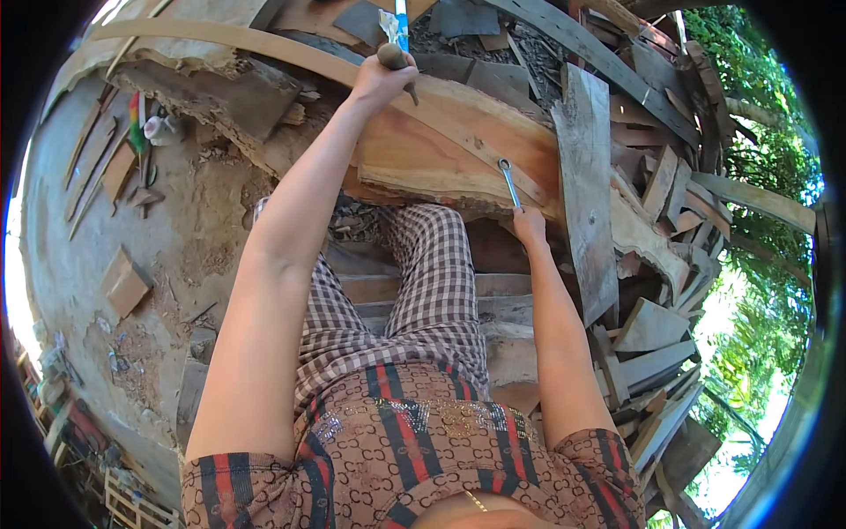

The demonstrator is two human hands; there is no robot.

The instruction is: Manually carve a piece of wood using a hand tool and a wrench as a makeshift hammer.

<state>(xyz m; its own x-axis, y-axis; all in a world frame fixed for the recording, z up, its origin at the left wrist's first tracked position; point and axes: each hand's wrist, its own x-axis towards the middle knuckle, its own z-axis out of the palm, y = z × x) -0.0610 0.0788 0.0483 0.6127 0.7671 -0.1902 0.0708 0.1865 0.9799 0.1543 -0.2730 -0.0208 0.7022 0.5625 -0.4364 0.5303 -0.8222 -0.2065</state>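
My left hand (382, 81) is closed around a tool with a rounded brown wooden handle (392, 58). A short dark end of it pokes out below the fingers; its kind cannot be made out. That hand is over the far edge of a thick, rough-edged wooden slab (423, 154). In my right hand (530, 227) is a shiny metal wrench (508, 183), gripped at its lower end, its ring end pointing away over the slab. A long thin wooden strip (238, 37) runs across the slab and passes by my left hand. Beyond that hand stands a narrow blue and white object (402, 26).
Grey planks (585, 176) and scrap wood (656, 331) are heaped at the right. On the concrete floor (70, 264) at the left lie sticks, a white container (163, 130) and a wooden block (126, 282). Green foliage (758, 79) borders the far right.
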